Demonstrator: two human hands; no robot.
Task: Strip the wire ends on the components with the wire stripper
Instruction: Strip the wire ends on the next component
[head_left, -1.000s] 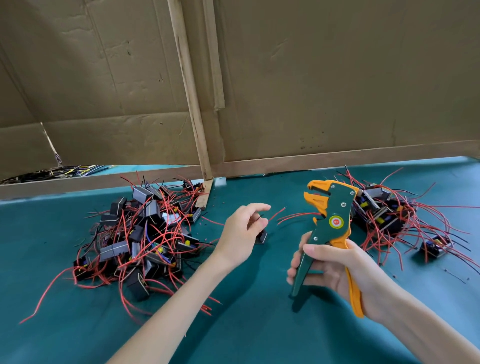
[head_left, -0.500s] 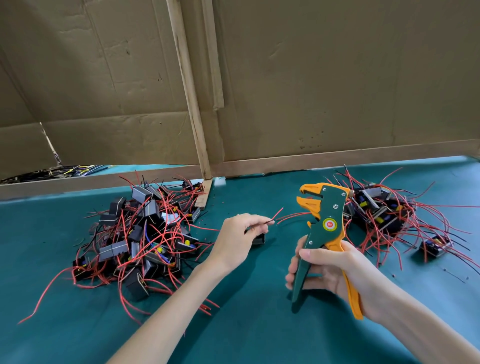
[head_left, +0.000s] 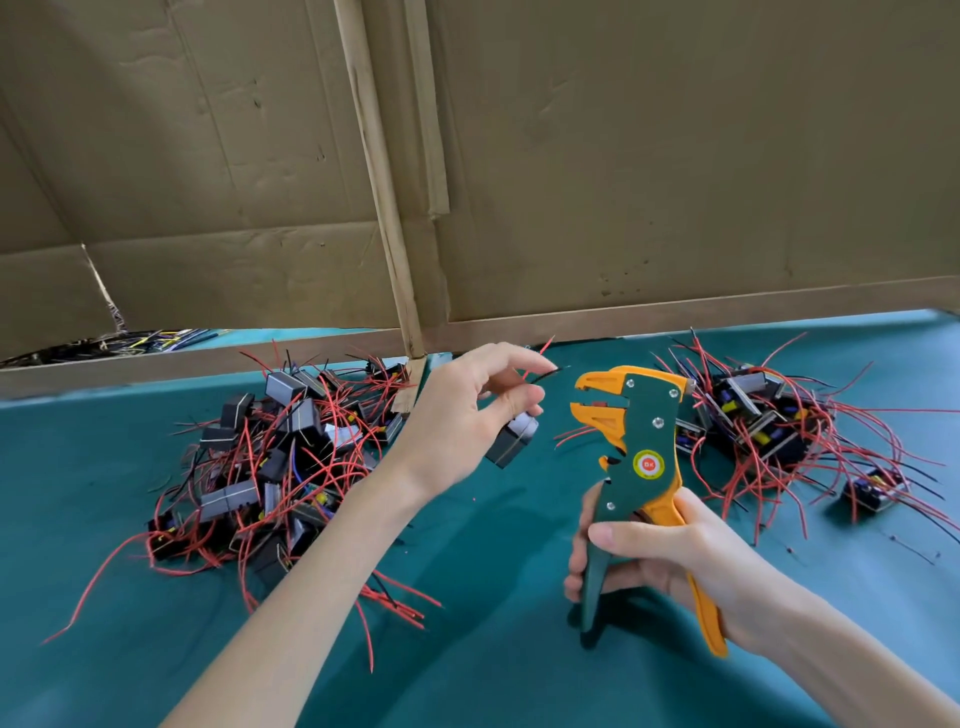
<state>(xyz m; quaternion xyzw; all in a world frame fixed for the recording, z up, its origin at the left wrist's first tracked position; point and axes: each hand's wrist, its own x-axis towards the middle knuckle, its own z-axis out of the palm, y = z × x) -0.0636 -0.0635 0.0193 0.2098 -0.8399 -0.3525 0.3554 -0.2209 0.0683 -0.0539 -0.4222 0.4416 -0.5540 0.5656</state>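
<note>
Head view, left to right. At far left, beyond a low wooden rail (head_left: 156, 358), a further heap of cables (head_left: 130, 340) lies partly hidden under the cardboard wall (head_left: 675, 156). On the green table mat (head_left: 493, 649) a left pile (head_left: 275, 467) of small dark box-shaped components sits tangled in red and black leads, some of which trail out toward the near edge. A slanted wooden batten (head_left: 387, 234) runs down the cardboard and meets the rail just behind this pile.

The left hand (head_left: 467, 415) is raised above the mat, its fingers curled and the thumb set over one component (head_left: 511, 441), which hangs below the fingers, clear of the mat. The red and black wire ends (head_left: 543, 364) of this component project up and to the right past the index finger. They stop just beside the head of the tool and do not touch it.

The wire stripper (head_left: 639, 457) stands upright, with its green body and orange jaws uppermost, and the jaws are parted and face the left hand. The right hand (head_left: 660, 556) wraps round both handles, with the thumb across the green one and the orange one against the palm. The two hands are apart.

Behind and to the right of the tool lies a right pile (head_left: 769, 426) of similar components with splayed red leads. A single component (head_left: 872, 491) rests just off its right edge.
</note>
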